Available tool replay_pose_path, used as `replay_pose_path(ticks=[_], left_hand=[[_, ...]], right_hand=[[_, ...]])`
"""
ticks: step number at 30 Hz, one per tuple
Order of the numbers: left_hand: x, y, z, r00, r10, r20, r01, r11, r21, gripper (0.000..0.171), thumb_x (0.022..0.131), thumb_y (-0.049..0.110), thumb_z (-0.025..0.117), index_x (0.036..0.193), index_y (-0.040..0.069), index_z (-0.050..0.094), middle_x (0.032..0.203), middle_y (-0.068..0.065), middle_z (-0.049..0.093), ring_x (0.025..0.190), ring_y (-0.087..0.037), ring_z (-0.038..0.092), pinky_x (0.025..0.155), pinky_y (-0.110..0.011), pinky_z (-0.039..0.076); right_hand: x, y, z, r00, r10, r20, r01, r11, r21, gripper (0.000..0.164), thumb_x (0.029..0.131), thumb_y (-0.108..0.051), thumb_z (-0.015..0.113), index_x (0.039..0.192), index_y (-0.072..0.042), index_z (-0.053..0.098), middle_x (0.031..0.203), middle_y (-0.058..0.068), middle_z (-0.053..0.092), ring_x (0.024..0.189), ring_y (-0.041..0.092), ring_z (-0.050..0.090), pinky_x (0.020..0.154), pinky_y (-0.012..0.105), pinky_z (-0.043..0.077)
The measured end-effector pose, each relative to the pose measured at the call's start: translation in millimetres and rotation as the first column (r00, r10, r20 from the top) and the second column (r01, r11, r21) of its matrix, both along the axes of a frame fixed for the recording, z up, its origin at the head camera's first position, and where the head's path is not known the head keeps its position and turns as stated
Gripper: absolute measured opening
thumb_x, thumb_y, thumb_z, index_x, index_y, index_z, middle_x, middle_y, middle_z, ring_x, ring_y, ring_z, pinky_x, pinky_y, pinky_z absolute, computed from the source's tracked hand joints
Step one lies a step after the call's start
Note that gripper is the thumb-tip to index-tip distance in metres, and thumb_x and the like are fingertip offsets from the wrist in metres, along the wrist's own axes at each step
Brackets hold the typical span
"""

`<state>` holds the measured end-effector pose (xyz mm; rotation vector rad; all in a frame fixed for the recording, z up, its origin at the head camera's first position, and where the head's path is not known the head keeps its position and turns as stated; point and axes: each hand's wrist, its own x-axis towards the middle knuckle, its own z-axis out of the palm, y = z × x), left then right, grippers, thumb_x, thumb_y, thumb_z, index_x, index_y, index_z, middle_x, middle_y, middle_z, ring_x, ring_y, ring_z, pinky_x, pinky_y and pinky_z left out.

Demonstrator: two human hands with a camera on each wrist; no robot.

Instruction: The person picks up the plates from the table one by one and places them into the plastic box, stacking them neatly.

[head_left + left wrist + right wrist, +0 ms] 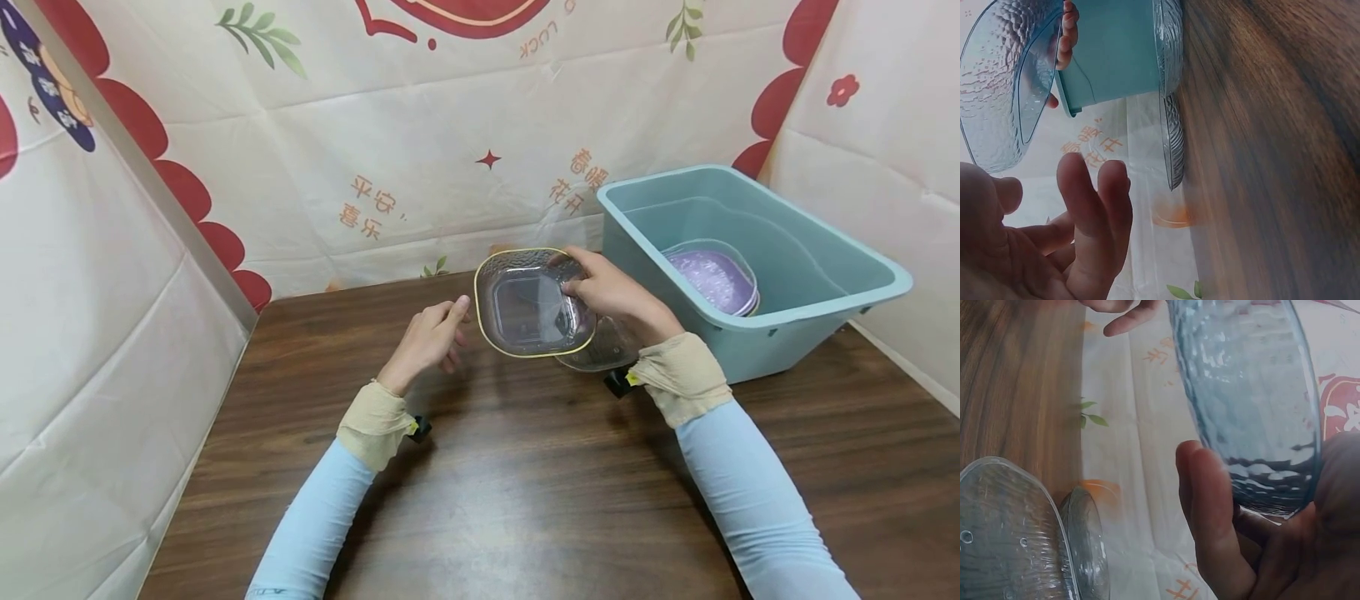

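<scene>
My right hand (611, 292) grips the right side of a clear square plastic dish (517, 321) with a yellow rim, holding it tilted above the table. Thumb and fingers close over its wall in the right wrist view. My left hand (431, 340) hovers just left of that dish, thumb up and fingers loosely bent, with nothing in it. A gap shows between the left fingers (1091, 219) and the dish in the left wrist view. Under my right hand, a clear ribbed dish (1007, 531) lies on the table, with another clear dish (1088, 544) beside it.
A blue-green plastic bin (810, 329) stands at the right rear of the brown wood table (480, 500). Inside it lies a stack of clear and purple dishes (716, 279). A printed white cloth (450, 108) hangs along the table's back edge and sides.
</scene>
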<state>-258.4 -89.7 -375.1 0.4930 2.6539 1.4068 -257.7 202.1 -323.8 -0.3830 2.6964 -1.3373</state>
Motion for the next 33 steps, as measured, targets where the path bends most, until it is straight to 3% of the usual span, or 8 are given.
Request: replay_pose_path(ticks=[3,7,11,16,20,22,27,33], left_hand=[[-0.4,2.2,1.6,1.000,-0.010,-0.001,0.010,1.000,0.000,0.060,0.110,0.055,0.035,0.119,0.007,0.068,0.097,-0.028,0.072,0.050,-0.022,0.067,0.050,-0.047,0.063],[-0.4,4.1,2.5,1.000,-0.006,0.010,0.006,1.000,0.006,0.060,0.109,0.057,0.035,0.118,0.008,0.068,0.098,-0.027,0.073,0.051,-0.023,0.068,0.053,-0.051,0.063],[0.0,4.6,1.3,1.000,0.001,0.017,-0.001,1.000,0.001,0.058,0.109,0.058,0.035,0.117,0.010,0.068,0.097,-0.025,0.074,0.051,-0.023,0.068,0.054,-0.052,0.064],[0.2,4.7,-1.9,1.000,-0.002,0.021,0.002,1.000,-0.016,0.059,0.109,0.057,0.035,0.119,0.010,0.068,0.098,-0.024,0.073,0.052,-0.024,0.068,0.052,-0.046,0.063],[1.5,5.1,-3.3,1.000,0.001,0.024,0.000,1.000,-0.021,0.060,0.109,0.057,0.035,0.120,0.008,0.068,0.095,-0.021,0.073,0.056,-0.031,0.071,0.054,-0.049,0.064],[2.1,5.1,-3.9,1.000,-0.001,0.028,0.001,1.000,-0.025,0.062,0.109,0.057,0.035,0.121,0.006,0.068,0.095,-0.021,0.073,0.056,-0.030,0.071,0.055,-0.050,0.064],[2.9,5.2,-5.6,0.999,-0.016,0.045,0.018,0.999,-0.033,0.068,0.109,0.059,0.034,0.127,0.002,0.066,0.102,-0.026,0.073,0.053,-0.023,0.069,0.052,-0.045,0.063],[4.3,6.5,-5.8,0.998,-0.022,0.050,0.024,0.999,-0.033,0.065,0.109,0.057,0.036,0.128,0.001,0.065,0.103,-0.026,0.072,0.058,-0.030,0.071,0.051,-0.042,0.063]], right_hand=[[1.2,1.0,1.8,1.000,-0.022,-0.003,0.022,1.000,0.001,0.043,0.103,0.001,0.045,0.145,-0.006,0.047,0.071,0.006,0.053,0.048,0.014,0.050,0.041,0.032,0.051],[2.5,1.5,2.6,1.000,-0.025,-0.013,0.025,1.000,0.006,0.042,0.104,0.001,0.045,0.145,-0.005,0.047,0.071,0.006,0.053,0.049,0.014,0.050,0.042,0.031,0.050],[4.4,-0.1,3.5,0.999,-0.022,-0.031,0.022,1.000,0.012,0.041,0.103,0.002,0.045,0.144,-0.004,0.047,0.079,0.013,0.059,0.052,0.014,0.052,0.042,0.031,0.051],[8.2,-0.5,11.4,0.993,-0.044,-0.108,0.052,0.996,0.070,0.042,0.101,0.003,0.047,0.143,-0.003,0.049,0.103,0.023,0.063,0.063,0.015,0.055,0.049,0.029,0.051],[11.6,1.1,24.9,0.979,-0.078,-0.190,0.101,0.989,0.111,0.041,0.101,0.002,0.048,0.141,-0.003,0.051,0.108,0.022,0.060,0.065,0.016,0.054,0.055,0.030,0.050],[13.1,2.5,33.2,0.972,-0.097,-0.214,0.125,0.985,0.120,0.040,0.100,0.002,0.049,0.139,-0.004,0.052,0.100,0.019,0.058,0.062,0.016,0.052,0.054,0.031,0.050],[19.2,6.7,59.9,0.972,-0.111,-0.208,0.139,0.983,0.120,0.042,0.100,0.001,0.048,0.142,-0.007,0.051,0.102,0.021,0.063,0.063,0.019,0.057,0.054,0.033,0.056],[23.8,14.0,89.8,0.975,-0.129,-0.178,0.145,0.987,0.076,0.043,0.103,0.001,0.043,0.145,-0.007,0.047,0.104,0.025,0.063,0.055,0.016,0.057,0.046,0.036,0.059]])
